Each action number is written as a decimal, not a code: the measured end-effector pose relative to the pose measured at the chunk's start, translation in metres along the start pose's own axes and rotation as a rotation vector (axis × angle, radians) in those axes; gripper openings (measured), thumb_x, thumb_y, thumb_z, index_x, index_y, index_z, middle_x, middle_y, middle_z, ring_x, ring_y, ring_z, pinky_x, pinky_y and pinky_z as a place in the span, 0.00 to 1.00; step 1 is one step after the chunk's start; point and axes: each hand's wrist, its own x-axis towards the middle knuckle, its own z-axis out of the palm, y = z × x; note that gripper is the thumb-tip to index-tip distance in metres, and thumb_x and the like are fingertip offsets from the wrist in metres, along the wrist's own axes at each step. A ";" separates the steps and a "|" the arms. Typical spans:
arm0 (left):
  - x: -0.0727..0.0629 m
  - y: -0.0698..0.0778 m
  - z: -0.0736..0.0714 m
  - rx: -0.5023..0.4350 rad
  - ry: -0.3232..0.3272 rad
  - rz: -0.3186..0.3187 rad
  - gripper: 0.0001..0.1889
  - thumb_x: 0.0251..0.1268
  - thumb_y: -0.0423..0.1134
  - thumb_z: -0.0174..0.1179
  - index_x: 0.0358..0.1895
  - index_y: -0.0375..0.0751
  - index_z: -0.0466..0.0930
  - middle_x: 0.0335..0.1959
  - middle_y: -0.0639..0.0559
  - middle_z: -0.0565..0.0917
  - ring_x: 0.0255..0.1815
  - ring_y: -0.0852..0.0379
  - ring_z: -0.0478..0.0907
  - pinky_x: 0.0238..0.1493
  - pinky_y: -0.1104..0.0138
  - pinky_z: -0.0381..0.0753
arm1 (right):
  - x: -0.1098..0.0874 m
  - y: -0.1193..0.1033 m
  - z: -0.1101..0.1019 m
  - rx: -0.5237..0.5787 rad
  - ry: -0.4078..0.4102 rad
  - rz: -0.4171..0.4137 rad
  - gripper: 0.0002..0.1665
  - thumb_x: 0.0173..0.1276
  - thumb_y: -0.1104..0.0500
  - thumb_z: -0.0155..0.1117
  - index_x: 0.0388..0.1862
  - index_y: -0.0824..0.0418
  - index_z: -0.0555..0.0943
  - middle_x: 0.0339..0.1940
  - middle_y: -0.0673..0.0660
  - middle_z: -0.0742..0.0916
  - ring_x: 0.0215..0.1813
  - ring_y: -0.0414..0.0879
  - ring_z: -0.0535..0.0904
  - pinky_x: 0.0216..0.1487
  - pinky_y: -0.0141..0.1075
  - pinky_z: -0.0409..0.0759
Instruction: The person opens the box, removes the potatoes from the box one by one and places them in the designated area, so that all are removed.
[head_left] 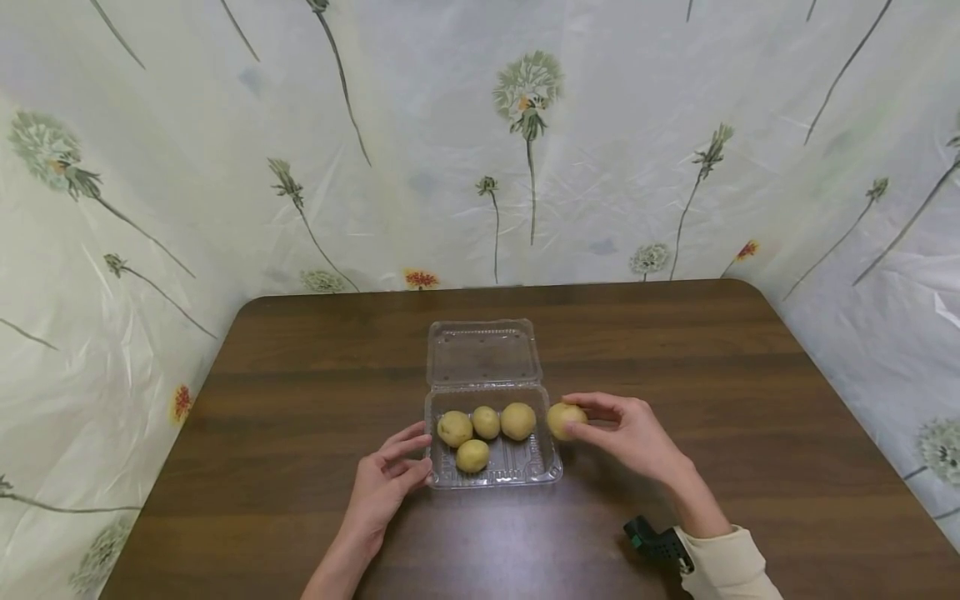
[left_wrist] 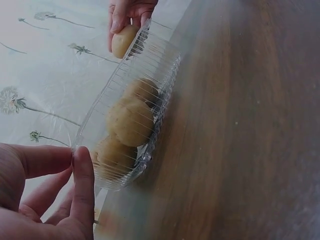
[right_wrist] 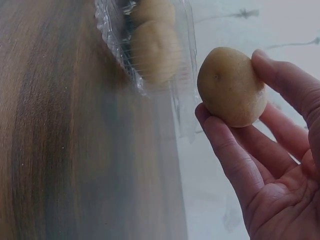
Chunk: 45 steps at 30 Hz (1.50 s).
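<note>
A clear plastic clamshell container (head_left: 525, 473) lies on the table with its lid tipped back on the far side. Several potatoes (head_left: 472, 456) rest inside, mostly toward its left and back. My left hand (head_left: 386, 483) pinches the container's left rim between thumb and fingers, as the left wrist view shows close up. At the container's right edge, my right hand (head_left: 626, 433) holds another potato (right_wrist: 232, 87) between thumb and fingertips. That potato is raised to about rim height, just outside the right wall. In the right wrist view, potatoes show through the container's wall (right_wrist: 117, 45).
The dark wooden table (head_left: 315, 367) has rounded far corners. A pale flower-printed sheet (head_left: 420, 150) hangs behind it and along both sides. On my right wrist sits a black strapped device (head_left: 656, 542), next to a cream sleeve (head_left: 723, 562).
</note>
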 end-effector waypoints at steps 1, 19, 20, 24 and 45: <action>0.000 0.000 0.000 0.000 -0.003 -0.001 0.18 0.60 0.22 0.64 0.54 0.25 0.79 0.66 0.47 0.73 0.36 0.57 0.81 0.40 0.69 0.83 | 0.000 0.000 0.000 0.001 0.000 0.003 0.23 0.62 0.55 0.73 0.55 0.60 0.83 0.50 0.59 0.86 0.51 0.49 0.83 0.46 0.34 0.83; 0.005 -0.001 -0.001 -0.008 -0.015 -0.053 0.19 0.61 0.24 0.63 0.56 0.27 0.79 0.67 0.52 0.74 0.33 0.60 0.79 0.41 0.69 0.83 | 0.009 0.016 -0.015 -0.088 0.038 0.030 0.24 0.62 0.52 0.73 0.56 0.59 0.83 0.51 0.58 0.86 0.53 0.51 0.82 0.47 0.29 0.82; 0.005 -0.001 -0.001 -0.010 -0.015 -0.051 0.19 0.61 0.24 0.63 0.56 0.27 0.79 0.67 0.51 0.74 0.32 0.60 0.79 0.41 0.69 0.83 | 0.009 0.017 -0.015 -0.094 0.041 0.033 0.24 0.62 0.52 0.73 0.56 0.59 0.83 0.51 0.57 0.86 0.53 0.51 0.82 0.47 0.29 0.82; 0.004 -0.002 -0.001 -0.012 -0.015 -0.041 0.19 0.61 0.24 0.64 0.56 0.26 0.79 0.67 0.49 0.74 0.32 0.61 0.79 0.40 0.69 0.84 | 0.011 0.020 -0.018 -0.120 0.048 0.054 0.25 0.62 0.51 0.72 0.57 0.58 0.82 0.51 0.57 0.86 0.53 0.50 0.82 0.46 0.29 0.81; 0.003 -0.002 -0.001 -0.013 -0.015 -0.040 0.19 0.61 0.24 0.63 0.57 0.26 0.79 0.66 0.49 0.74 0.34 0.60 0.78 0.40 0.69 0.84 | 0.029 0.038 -0.026 -0.223 0.103 0.093 0.30 0.63 0.45 0.70 0.60 0.57 0.81 0.56 0.58 0.84 0.56 0.51 0.81 0.47 0.30 0.81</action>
